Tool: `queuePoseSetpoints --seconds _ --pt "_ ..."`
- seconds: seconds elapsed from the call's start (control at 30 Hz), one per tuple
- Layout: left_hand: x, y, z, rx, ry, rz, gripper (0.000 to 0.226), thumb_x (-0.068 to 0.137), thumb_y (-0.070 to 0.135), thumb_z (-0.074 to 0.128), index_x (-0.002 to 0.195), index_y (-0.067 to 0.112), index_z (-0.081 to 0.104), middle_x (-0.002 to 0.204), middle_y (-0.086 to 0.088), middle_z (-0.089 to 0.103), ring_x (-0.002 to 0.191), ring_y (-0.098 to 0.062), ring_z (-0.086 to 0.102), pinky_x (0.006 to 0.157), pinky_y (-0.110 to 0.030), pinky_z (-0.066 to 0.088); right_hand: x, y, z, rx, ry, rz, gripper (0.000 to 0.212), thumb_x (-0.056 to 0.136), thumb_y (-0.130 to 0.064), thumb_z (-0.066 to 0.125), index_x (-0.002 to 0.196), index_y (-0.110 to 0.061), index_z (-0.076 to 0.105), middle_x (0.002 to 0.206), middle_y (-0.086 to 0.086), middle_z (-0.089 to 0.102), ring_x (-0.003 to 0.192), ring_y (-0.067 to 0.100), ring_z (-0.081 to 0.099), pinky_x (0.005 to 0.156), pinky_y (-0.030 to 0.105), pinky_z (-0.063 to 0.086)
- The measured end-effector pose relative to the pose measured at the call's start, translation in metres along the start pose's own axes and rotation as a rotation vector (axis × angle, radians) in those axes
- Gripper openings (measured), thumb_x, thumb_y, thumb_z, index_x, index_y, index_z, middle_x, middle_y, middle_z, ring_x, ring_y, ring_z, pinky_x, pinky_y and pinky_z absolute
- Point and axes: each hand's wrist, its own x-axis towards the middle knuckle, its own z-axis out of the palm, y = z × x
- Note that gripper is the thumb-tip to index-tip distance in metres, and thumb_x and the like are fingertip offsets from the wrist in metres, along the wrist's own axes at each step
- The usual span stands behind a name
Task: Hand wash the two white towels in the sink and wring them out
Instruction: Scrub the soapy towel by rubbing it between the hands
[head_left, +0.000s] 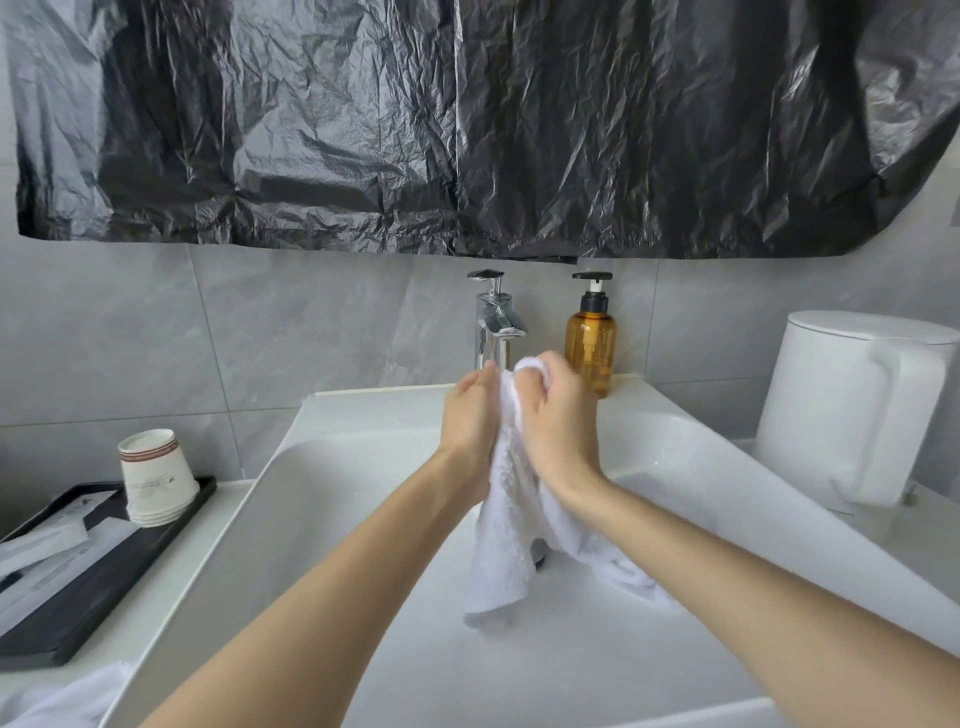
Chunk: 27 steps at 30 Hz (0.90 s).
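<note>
Hands: left hand (470, 415), right hand (558, 421) grip white towel (506, 530) over sink (322, 493) middle | looks soft, floppy, probably heavy with water | best held near top

Fluffy terry cloth towel (506, 519), glossy white sink (332, 509), shiny chrome faucet (496, 322), crinkled black plastic sheet (467, 119).

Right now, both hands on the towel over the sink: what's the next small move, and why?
Probably slide the left hand and right hand against each other to scrub the fold bunched between them. Both grip the white towel near its top, and its tail hangs into the sink, so drips should stay in the basin.
</note>
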Motion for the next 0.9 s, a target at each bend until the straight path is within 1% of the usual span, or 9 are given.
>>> queuePoseSetpoints --seconds 0.07,0.2,0.33,0.47,0.57,0.7,0.77,0.83,0.9 --pt "0.006 -0.001 -0.004 0.001 0.023 0.006 0.033 0.103 0.025 0.042 0.078 0.008 0.056 0.062 -0.008 0.058 0.054 -0.017 0.058 0.053 -0.022 0.045 -0.011 -0.001 0.000 -0.007 -0.109 -0.074 0.020 0.091 -0.010 0.050 0.071 -0.008 0.051 0.056 -0.006 0.041 0.054 0.008 0.035 0.054 0.029 0.029" --pt "-0.003 -0.003 -0.001 0.000 -0.035 -0.024 0.032 0.102 0.028 0.041 0.104 0.002 0.061 0.087 -0.019 0.061 0.078 -0.027 0.061 0.072 -0.032 0.048 0.011 0.007 -0.001 0.067 0.064 0.093 0.027 0.091 -0.004 0.047 0.065 -0.012 0.043 0.059 -0.004 0.037 0.055 0.008 0.029 0.058 0.031 0.029" --pt "0.006 -0.003 -0.006 -0.009 0.013 0.006 0.032 0.103 0.023 0.043 0.075 0.010 0.055 0.062 -0.006 0.057 0.053 -0.016 0.057 0.052 -0.020 0.044 -0.013 -0.003 0.002 0.035 -0.095 -0.074 0.034 0.088 -0.011 0.049 0.061 -0.026 0.037 0.051 -0.011 0.036 0.051 0.006 0.034 0.052 0.025 0.027" --pt "-0.003 -0.007 0.003 0.012 -0.049 0.004 0.027 0.103 0.023 0.041 0.091 0.008 0.059 0.074 -0.011 0.058 0.067 -0.022 0.057 0.063 -0.028 0.046 0.012 0.003 -0.004 0.060 0.077 0.088 0.036 0.090 -0.004 0.047 0.059 -0.020 0.038 0.053 -0.010 0.037 0.050 0.006 0.032 0.057 0.028 0.027" --pt "0.003 -0.003 -0.002 -0.018 -0.011 0.036 0.030 0.103 0.022 0.042 0.079 0.011 0.055 0.066 -0.009 0.055 0.056 -0.017 0.056 0.052 -0.020 0.045 -0.006 -0.001 -0.002 0.096 -0.121 -0.044 0.024 0.086 -0.015 0.046 0.063 -0.017 0.042 0.052 -0.011 0.035 0.054 0.004 0.030 0.052 0.025 0.027" --pt "-0.001 -0.003 -0.003 -0.009 -0.055 -0.032 0.026 0.101 0.029 0.043 0.100 0.008 0.058 0.086 -0.016 0.058 0.081 -0.027 0.060 0.072 -0.032 0.048 0.014 0.001 -0.002 0.153 -0.008 0.090 0.030 0.088 -0.013 0.045 0.060 -0.019 0.036 0.054 -0.011 0.033 0.055 0.007 0.029 0.054 0.028 0.027" --pt "0.000 -0.003 -0.003 -0.006 -0.065 -0.035 0.027 0.102 0.025 0.042 0.091 0.006 0.058 0.073 -0.011 0.061 0.068 -0.023 0.061 0.062 -0.025 0.048 0.004 0.001 -0.003 0.136 -0.027 0.003 0.031 0.088 -0.010 0.045 0.061 -0.021 0.035 0.051 -0.012 0.034 0.054 0.005 0.028 0.052 0.024 0.025" --pt "0.007 -0.003 -0.007 0.008 -0.032 -0.014 0.029 0.101 0.015 0.042 0.076 0.006 0.054 0.057 -0.004 0.058 0.052 -0.016 0.059 0.050 -0.018 0.045 -0.009 -0.001 0.000 0.115 -0.175 -0.100 0.022 0.084 -0.016 0.043 0.063 -0.023 0.043 0.053 -0.014 0.041 0.055 0.003 0.035 0.054 0.021 0.030" --pt "0.003 -0.002 -0.007 -0.010 -0.043 -0.043 0.027 0.101 0.022 0.042 0.090 0.004 0.058 0.077 -0.013 0.062 0.070 -0.022 0.062 0.060 -0.023 0.049 0.002 0.000 0.000 0.128 -0.113 -0.051 0.019 0.083 -0.018 0.043 0.066 -0.024 0.048 0.057 -0.012 0.047 0.056 0.003 0.039 0.058 0.024 0.034"
